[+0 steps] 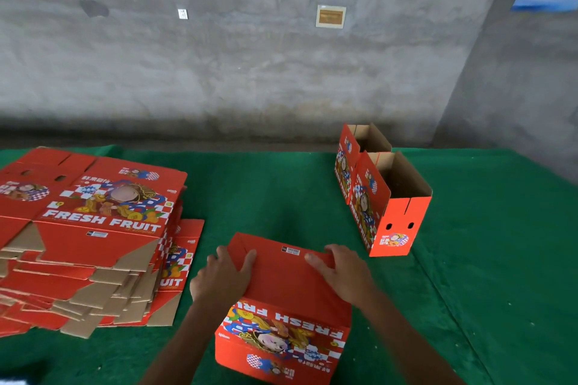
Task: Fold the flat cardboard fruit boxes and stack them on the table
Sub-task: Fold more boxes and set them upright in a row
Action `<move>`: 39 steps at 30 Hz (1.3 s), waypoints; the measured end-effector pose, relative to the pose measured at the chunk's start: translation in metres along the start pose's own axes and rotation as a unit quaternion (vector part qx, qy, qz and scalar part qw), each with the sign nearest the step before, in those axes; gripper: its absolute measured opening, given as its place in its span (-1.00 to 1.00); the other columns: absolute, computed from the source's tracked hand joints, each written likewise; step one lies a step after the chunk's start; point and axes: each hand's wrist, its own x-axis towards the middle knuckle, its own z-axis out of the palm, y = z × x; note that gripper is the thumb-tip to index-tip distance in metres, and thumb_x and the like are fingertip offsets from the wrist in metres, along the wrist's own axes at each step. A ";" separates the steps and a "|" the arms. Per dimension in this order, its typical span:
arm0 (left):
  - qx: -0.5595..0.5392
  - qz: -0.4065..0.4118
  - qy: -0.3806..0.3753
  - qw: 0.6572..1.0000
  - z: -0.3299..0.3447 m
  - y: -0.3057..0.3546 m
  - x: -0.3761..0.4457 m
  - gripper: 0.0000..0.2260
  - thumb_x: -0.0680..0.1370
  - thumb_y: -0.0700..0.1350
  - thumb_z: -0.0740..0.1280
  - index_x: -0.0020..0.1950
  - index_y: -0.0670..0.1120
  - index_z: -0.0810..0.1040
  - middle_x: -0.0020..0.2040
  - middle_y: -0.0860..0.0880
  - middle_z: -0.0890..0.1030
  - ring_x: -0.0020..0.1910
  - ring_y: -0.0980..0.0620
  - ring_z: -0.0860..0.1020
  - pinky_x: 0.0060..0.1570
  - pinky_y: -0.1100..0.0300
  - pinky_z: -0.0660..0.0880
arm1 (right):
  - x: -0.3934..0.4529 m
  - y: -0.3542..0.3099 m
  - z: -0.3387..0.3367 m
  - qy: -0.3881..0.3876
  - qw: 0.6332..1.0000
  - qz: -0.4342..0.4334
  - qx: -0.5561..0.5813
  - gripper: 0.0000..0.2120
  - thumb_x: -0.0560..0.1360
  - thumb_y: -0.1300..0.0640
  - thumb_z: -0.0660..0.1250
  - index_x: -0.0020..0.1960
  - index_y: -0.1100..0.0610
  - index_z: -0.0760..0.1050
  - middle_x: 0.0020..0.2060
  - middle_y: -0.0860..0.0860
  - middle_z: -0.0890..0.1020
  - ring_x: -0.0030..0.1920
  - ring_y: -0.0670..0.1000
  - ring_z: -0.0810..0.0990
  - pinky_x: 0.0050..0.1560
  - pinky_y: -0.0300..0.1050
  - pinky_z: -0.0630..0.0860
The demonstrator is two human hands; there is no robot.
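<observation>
Left hand [230,272] gripping box [281,306] edge, right hand [341,269] pressing flat on bottom flaps. Could spring open if released before flaps lock.

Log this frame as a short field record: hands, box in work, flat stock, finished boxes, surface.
left hand: grips the left edge of the box in work
right hand: presses flat on its red panel
box in work: print upside down to the camera
flat stock: untidy pile, left
finished boxes: two, open-topped, touching, right
surface: green cloth
</observation>
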 end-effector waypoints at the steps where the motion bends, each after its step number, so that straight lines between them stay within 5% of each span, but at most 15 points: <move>1: -0.004 0.004 0.005 1.000 0.001 -0.002 0.000 -0.21 0.51 0.54 -0.03 0.41 -0.07 0.32 0.27 -0.10 0.55 0.23 -0.14 0.58 0.16 -0.07 0.50 | -0.002 0.005 0.001 0.019 0.997 0.023 0.071 -0.27 0.50 -0.53 -0.08 0.00 0.05 0.56 -0.12 -0.06 0.60 -0.12 -0.06 0.59 0.05 -0.01 0.57; 3: -0.006 0.003 0.000 1.000 -0.001 -0.007 0.000 -0.20 0.48 0.57 0.01 0.38 -0.07 0.34 0.25 -0.09 0.57 0.21 -0.14 0.59 0.17 -0.07 0.52 | -0.007 0.016 0.001 0.024 0.980 0.091 0.177 -0.22 0.48 -0.51 -0.21 -0.29 0.10 0.45 -0.37 -0.05 0.50 -0.33 -0.04 0.53 -0.14 -0.04 0.54; 4: -0.008 0.000 -0.005 1.000 -0.002 -0.007 0.000 -0.16 0.44 0.60 0.04 0.38 -0.07 0.34 0.26 -0.08 0.58 0.22 -0.14 0.59 0.18 -0.08 0.52 | -0.009 0.021 0.001 -0.013 0.967 0.141 0.212 -0.15 0.49 -0.51 -0.23 -0.27 0.16 0.49 -0.35 -0.03 0.55 -0.30 0.00 0.59 -0.16 -0.05 0.56; 8: -0.001 0.003 -0.022 1.000 -0.006 -0.004 -0.005 0.16 0.23 0.73 0.09 0.57 -0.05 0.15 0.46 -0.11 0.43 0.38 -0.19 0.50 0.28 -0.13 0.47 | -0.019 0.039 0.009 -0.225 0.844 0.296 0.386 0.00 0.38 -0.68 -0.12 0.22 0.08 0.61 0.10 0.20 0.72 0.05 0.27 0.73 -0.14 0.15 0.69; 10: 0.011 0.017 -0.014 1.000 -0.005 -0.003 -0.006 0.21 0.21 0.74 0.06 0.62 -0.04 0.06 0.51 -0.11 0.38 0.43 -0.19 0.45 0.31 -0.14 0.44 | -0.024 0.043 0.010 -0.248 0.795 0.326 0.447 0.13 0.27 -0.75 -0.12 0.32 0.12 0.55 0.16 0.31 0.67 0.10 0.34 0.70 -0.12 0.26 0.67; 13: -0.012 0.010 0.003 1.000 -0.003 -0.005 -0.004 0.07 0.29 0.70 -0.11 0.51 -0.05 0.26 0.33 -0.09 0.55 0.28 -0.15 0.57 0.21 -0.10 0.48 | -0.034 0.049 0.011 -0.272 0.754 0.350 0.485 0.26 0.20 -0.76 -0.13 0.45 0.20 0.42 0.30 0.39 0.56 0.15 0.38 0.63 -0.06 0.28 0.66; 19: -0.067 0.002 0.028 0.997 -0.005 -0.011 0.002 -0.04 0.41 0.64 -0.17 0.39 -0.06 0.45 0.19 -0.11 0.63 0.19 -0.16 0.60 0.17 -0.06 0.49 | -0.047 0.051 0.022 -0.315 0.783 0.370 0.388 0.09 0.39 -0.67 -0.14 0.37 0.24 0.43 0.20 0.38 0.60 0.08 0.28 0.72 -0.07 0.01 0.69; 23: -0.150 0.012 0.079 0.985 -0.019 -0.012 0.003 -0.04 0.40 0.66 -0.14 0.45 -0.01 0.40 0.26 -0.17 0.63 0.23 -0.22 0.60 0.21 -0.12 0.49 | -0.035 0.041 0.005 -0.285 0.795 0.347 0.408 -0.04 0.44 -0.64 -0.14 0.49 0.04 0.37 0.16 0.28 0.62 -0.02 0.14 0.69 -0.21 -0.12 0.64; 28: -0.381 0.019 0.062 0.922 -0.027 -0.014 0.020 -0.12 0.38 0.65 0.04 0.39 0.02 0.41 0.32 -0.20 0.57 0.31 -0.28 0.54 0.37 -0.27 0.41 | -0.020 0.020 -0.019 -0.198 0.818 0.246 0.481 -0.12 0.36 -0.65 0.01 0.44 -0.07 0.31 0.23 0.25 0.56 0.11 0.28 0.67 -0.10 0.04 0.68; 31: -0.441 -0.042 0.000 0.896 -0.014 -0.016 0.039 -0.25 0.55 0.38 0.28 0.57 -0.08 0.28 0.47 -0.27 0.44 0.45 -0.33 0.41 0.46 -0.28 0.32 | -0.017 0.005 -0.021 -0.110 0.867 0.144 0.465 -0.15 0.39 -0.59 0.17 0.54 -0.16 0.18 0.19 0.14 0.57 0.02 0.21 0.72 -0.12 0.03 0.70; 33: -0.457 -0.071 -0.021 0.886 0.001 -0.011 0.044 -0.35 0.59 0.17 0.40 0.51 -0.13 0.24 0.35 -0.29 0.50 0.34 -0.34 0.50 0.37 -0.31 0.43 | -0.024 0.001 -0.015 -0.025 0.889 0.083 0.450 -0.04 0.30 -0.59 0.35 0.56 -0.18 0.21 0.20 0.07 0.59 -0.02 0.08 0.74 -0.12 -0.05 0.70; 36: -0.518 -0.087 -0.065 0.849 0.026 0.012 0.029 -0.35 0.56 0.00 0.48 0.47 -0.12 0.17 0.18 -0.25 0.57 0.08 -0.27 0.65 0.09 -0.25 0.61 | -0.043 0.001 0.009 0.034 0.915 0.004 0.402 -0.20 0.23 -0.53 0.48 0.38 -0.30 0.38 0.41 -0.03 0.30 0.30 0.02 0.55 0.21 0.07 0.65; 39: -0.500 -0.015 -0.104 0.860 0.060 0.046 0.003 -0.43 0.68 0.17 0.23 0.61 -0.04 0.19 0.50 -0.20 0.41 0.36 -0.24 0.51 0.32 -0.21 0.48 | -0.067 0.008 0.044 0.090 0.963 -0.081 0.242 -0.50 0.42 -0.44 0.40 0.30 -0.34 0.45 0.52 -0.27 0.01 0.38 -0.37 0.34 0.44 -0.24 0.38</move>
